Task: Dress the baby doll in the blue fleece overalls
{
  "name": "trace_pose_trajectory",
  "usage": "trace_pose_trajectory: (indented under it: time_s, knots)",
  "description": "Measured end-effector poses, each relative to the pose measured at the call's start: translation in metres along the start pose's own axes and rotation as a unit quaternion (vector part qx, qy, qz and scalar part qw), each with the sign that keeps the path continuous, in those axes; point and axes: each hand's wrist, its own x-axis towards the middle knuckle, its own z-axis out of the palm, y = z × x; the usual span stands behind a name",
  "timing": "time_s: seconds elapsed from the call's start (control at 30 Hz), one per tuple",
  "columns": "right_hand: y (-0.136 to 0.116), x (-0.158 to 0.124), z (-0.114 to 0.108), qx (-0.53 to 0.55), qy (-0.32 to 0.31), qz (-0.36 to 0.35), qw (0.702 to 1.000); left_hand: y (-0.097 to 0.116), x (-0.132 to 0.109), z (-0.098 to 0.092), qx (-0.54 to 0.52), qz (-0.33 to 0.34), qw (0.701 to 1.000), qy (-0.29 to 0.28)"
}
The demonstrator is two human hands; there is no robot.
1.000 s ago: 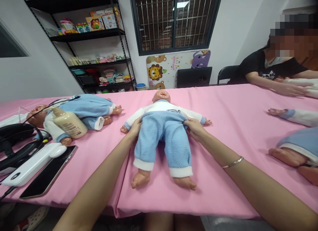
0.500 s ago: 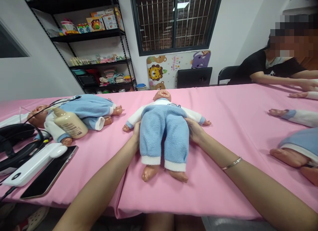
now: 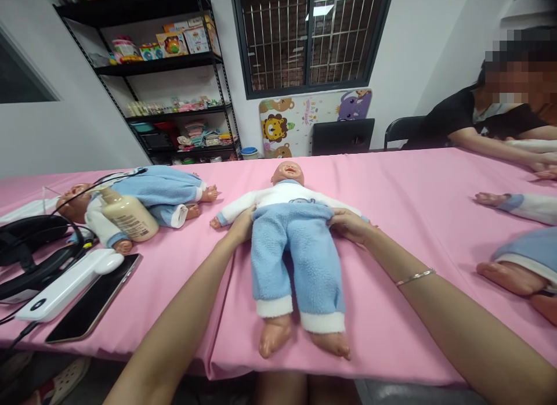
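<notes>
A baby doll [image 3: 287, 187] lies on its back in the middle of the pink table [image 3: 391, 184], head away from me, bare feet near the front edge. It wears a white top and fluffy blue trousers [image 3: 300, 254]. My left hand [image 3: 242, 222] is closed on the trousers' waistband at the doll's right hip. On the other hip my right hand [image 3: 350, 225] pinches the same waistband. A thin bracelet circles my right wrist.
A second doll [image 3: 148, 193] in blue lies at the left with a cream bottle [image 3: 129, 218] on it. Headphones [image 3: 30, 254], a white device [image 3: 65, 283] and a phone [image 3: 93, 306] sit at the front left. More dolls and another person's arms are at the right. Shelves stand behind.
The doll's legs, lifted and bunched up half a second ago, lie stretched toward me again. The trousers sit up at its waist, both hands still at the waistband.
</notes>
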Motion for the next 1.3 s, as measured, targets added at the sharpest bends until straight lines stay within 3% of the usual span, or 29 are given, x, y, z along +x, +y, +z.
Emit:
trace_pose_trajectory:
  time_s: [0.07, 0.13, 0.23, 0.33, 0.5, 0.67, 0.8, 0.9, 1.0, 1.1, 1.17, 1.23, 1.3]
  knots:
    - [-0.001, 0.001, -0.006, -0.021, 0.026, -0.016, 0.999, -0.004, 0.001, -0.004, 0.083, 0.029, 0.996, 0.000]
    - [-0.001, 0.000, -0.004, -0.010, 0.061, -0.037, 0.997, -0.005, -0.001, -0.003, 0.143, 0.050, 0.988, 0.037]
    - [-0.003, -0.001, 0.010, 0.043, 0.096, -0.050, 0.993, 0.001, -0.004, 0.003, 0.034, 0.033, 0.997, 0.057]
    - [-0.005, -0.003, 0.022, 0.062, 0.113, -0.070, 0.989, 0.013, -0.008, 0.007, -0.092, 0.025, 0.995, 0.008]
    - [-0.008, -0.003, 0.023, -0.042, 0.107, -0.125, 0.985, 0.024, -0.010, 0.011, -0.029, 0.034, 0.996, -0.073]
    - [-0.008, -0.006, 0.026, -0.218, 0.109, -0.192, 0.951, 0.016, -0.005, 0.010, -0.020, -0.006, 0.993, -0.119]
    - [-0.011, -0.011, 0.029, -0.259, 0.118, -0.216, 0.934, 0.011, -0.003, -0.001, 0.003, -0.035, 0.976, -0.216]
    - [-0.017, -0.017, 0.031, -0.267, 0.066, -0.200, 0.940, 0.021, -0.007, -0.014, 0.039, -0.030, 0.962, -0.270]
    - [-0.021, -0.021, 0.034, -0.332, 0.024, -0.214, 0.918, 0.039, -0.014, -0.023, 0.031, -0.023, 0.971, -0.237]
    - [-0.022, -0.021, 0.039, -0.474, 0.035, -0.231, 0.849, 0.056, -0.019, -0.021, -0.016, -0.024, 0.985, -0.167]
    - [-0.022, -0.020, 0.039, -0.545, 0.043, -0.218, 0.808, 0.060, -0.021, -0.013, 0.021, 0.009, 0.984, -0.177]
    - [-0.023, -0.018, 0.038, -0.551, 0.029, -0.194, 0.811, 0.060, -0.021, -0.005, 0.074, 0.040, 0.979, -0.183]
    - [-0.025, -0.017, 0.035, -0.490, 0.009, -0.179, 0.853, 0.057, -0.020, 0.001, 0.096, 0.051, 0.978, -0.178]
